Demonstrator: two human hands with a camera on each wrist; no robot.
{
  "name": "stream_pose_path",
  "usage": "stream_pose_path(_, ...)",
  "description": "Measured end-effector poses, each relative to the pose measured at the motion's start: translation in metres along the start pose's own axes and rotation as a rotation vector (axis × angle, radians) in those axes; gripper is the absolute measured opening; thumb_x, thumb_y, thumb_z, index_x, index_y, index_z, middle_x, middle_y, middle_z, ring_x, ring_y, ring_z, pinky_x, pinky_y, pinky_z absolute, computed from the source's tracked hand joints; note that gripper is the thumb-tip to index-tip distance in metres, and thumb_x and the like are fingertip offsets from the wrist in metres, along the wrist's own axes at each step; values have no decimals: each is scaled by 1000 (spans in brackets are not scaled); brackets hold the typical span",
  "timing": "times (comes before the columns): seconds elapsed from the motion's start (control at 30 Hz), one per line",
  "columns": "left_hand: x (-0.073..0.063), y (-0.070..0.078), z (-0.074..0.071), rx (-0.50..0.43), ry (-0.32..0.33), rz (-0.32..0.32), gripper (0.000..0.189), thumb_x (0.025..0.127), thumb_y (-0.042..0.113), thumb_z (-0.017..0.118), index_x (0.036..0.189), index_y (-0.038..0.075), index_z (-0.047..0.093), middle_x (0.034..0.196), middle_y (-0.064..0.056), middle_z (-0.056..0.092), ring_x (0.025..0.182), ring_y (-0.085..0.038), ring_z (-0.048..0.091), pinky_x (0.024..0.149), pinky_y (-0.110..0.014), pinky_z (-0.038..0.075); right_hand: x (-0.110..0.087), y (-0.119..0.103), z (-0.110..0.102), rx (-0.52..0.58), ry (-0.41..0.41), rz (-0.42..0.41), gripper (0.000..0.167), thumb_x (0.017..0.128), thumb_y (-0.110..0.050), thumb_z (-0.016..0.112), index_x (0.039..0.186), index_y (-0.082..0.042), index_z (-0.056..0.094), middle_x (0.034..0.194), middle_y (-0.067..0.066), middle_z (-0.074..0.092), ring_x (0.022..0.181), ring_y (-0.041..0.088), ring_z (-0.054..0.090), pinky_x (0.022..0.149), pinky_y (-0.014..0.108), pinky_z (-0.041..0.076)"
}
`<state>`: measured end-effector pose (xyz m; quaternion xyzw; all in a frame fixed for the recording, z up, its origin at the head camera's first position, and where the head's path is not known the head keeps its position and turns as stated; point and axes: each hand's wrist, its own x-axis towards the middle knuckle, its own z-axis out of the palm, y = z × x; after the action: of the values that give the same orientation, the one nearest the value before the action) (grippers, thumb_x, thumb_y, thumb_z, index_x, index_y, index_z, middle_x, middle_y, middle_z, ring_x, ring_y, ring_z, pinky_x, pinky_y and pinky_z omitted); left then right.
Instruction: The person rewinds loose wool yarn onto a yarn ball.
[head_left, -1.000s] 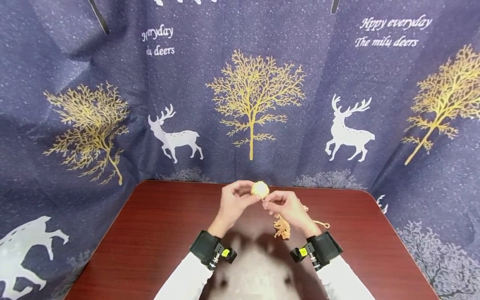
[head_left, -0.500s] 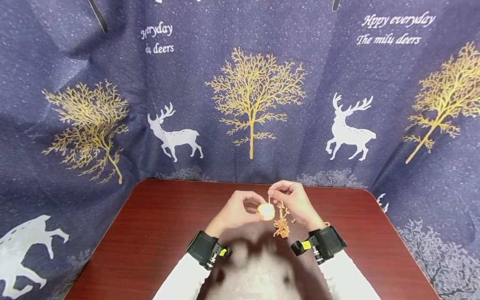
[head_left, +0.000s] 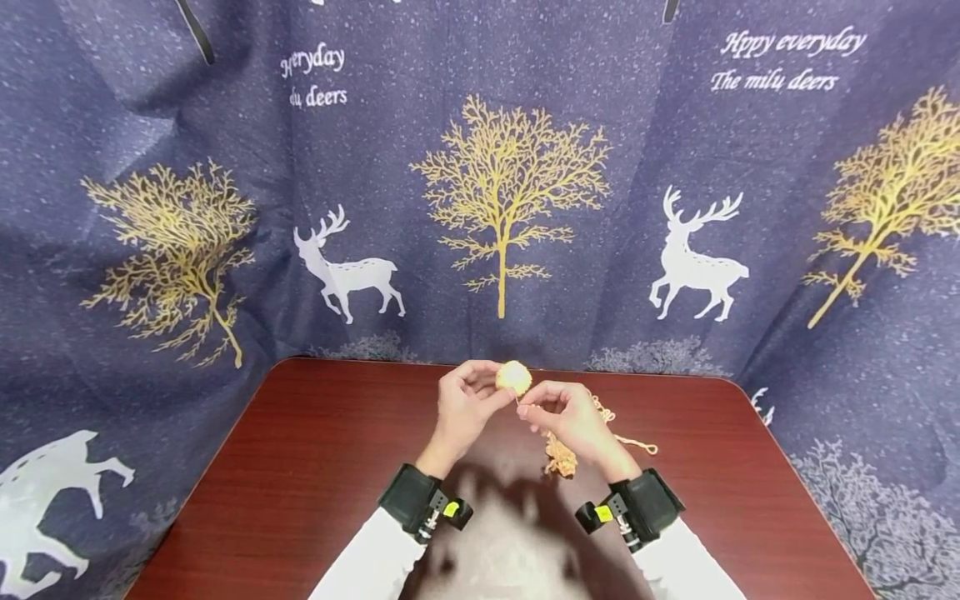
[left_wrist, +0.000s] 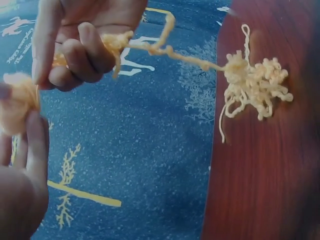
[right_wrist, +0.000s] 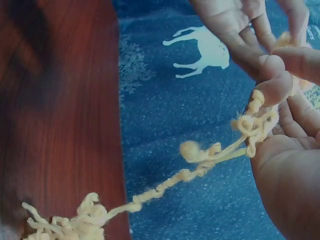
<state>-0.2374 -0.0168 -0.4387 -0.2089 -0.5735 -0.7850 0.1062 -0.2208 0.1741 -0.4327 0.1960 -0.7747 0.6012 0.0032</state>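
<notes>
In the head view my left hand (head_left: 459, 412) holds a small pale-yellow ball of yarn (head_left: 513, 377) between thumb and fingers, above the table's far edge. My right hand (head_left: 577, 423) is just to its right and lower, pinching the strand that runs off the ball. More yarn (left_wrist: 117, 41) passes through the curled fingers of that hand in the left wrist view. From there a kinked, knotted length (right_wrist: 170, 182) stretches down to a loose tangle of yarn (left_wrist: 257, 87) on the table. The ball is partly cut off in the left wrist view and mostly hidden by fingers in the right wrist view.
The red-brown wooden table (head_left: 315, 475) has a bright, glossy reflection near its front. Loops of loose yarn (head_left: 637, 444) lie right of the tangle. Behind the table hangs a blue curtain (head_left: 420, 167) printed with trees and deer.
Half a second ago the right hand was above the ball with the strand taut; now it is below and right of it. The left hand has raised the ball slightly and moved it left.
</notes>
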Motion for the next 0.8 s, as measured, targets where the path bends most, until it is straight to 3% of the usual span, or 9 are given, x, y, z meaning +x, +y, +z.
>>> stream_pose_path(0.17, 2, -2, -5, 169, 142, 55, 36, 72, -14, 81, 105, -10, 66, 100, -25, 70, 87, -27, 71, 78, -35, 62, -7, -1, -5, -37, 5, -18, 9, 89, -7, 77, 93, -1, 73, 80, 14, 70, 62, 20, 64, 55, 30, 58)
stream_pose_path(0.27, 4, -4, -13, 217, 236, 65, 38, 70, -16, 81, 104, -9, 67, 99, -25, 69, 86, -35, 69, 76, -37, 63, -14, 4, -16, -28, 34, 1, 11, 88, -5, 76, 95, 3, 72, 80, 10, 70, 61, 15, 63, 51, 26, 55)
stream_pose_path(0.37, 7, -5, -25, 248, 324, 66, 40, 68, -19, 80, 105, -13, 65, 100, -29, 68, 88, -42, 67, 78, -44, 62, -24, 16, -32, -12, 50, 48, 13, 89, -2, 74, 97, 6, 70, 79, 11, 69, 61, 15, 63, 49, 31, 56)
stream_pose_path(0.5, 8, 14, -36, 291, 408, 86, 38, 69, -21, 77, 103, -19, 62, 100, -33, 66, 87, -41, 66, 76, -32, 62, -41, 42, -63, -19, 50, 150, 14, 91, -2, 72, 101, 8, 69, 78, 12, 69, 60, 16, 62, 47, 35, 57)
stream_pose_path(0.6, 8, 23, -45, 308, 452, 87, 36, 69, -21, 77, 102, -21, 62, 99, -34, 65, 85, -41, 64, 73, -22, 60, -57, 61, -91, -94, 65, 207, 16, 90, -1, 70, 102, 9, 69, 83, 14, 70, 63, 19, 64, 53, 33, 59)
stream_pose_path(0.7, 12, 14, -61, 305, 488, 69, 38, 70, -20, 78, 104, -20, 63, 101, -34, 65, 87, -41, 64, 74, -21, 59, -73, 78, -120, -225, 93, 225, 12, 89, 2, 69, 99, 9, 70, 87, 21, 71, 67, 23, 67, 60, 33, 61)
stream_pose_path(0.8, 14, 6, -72, 305, 508, 49, 40, 70, -18, 81, 106, -16, 65, 102, -31, 67, 87, -34, 65, 74, -21, 60, -87, 90, -144, -388, 121, 258, 8, 88, 2, 70, 94, 6, 71, 82, 18, 72, 64, 20, 66, 54, 28, 57)
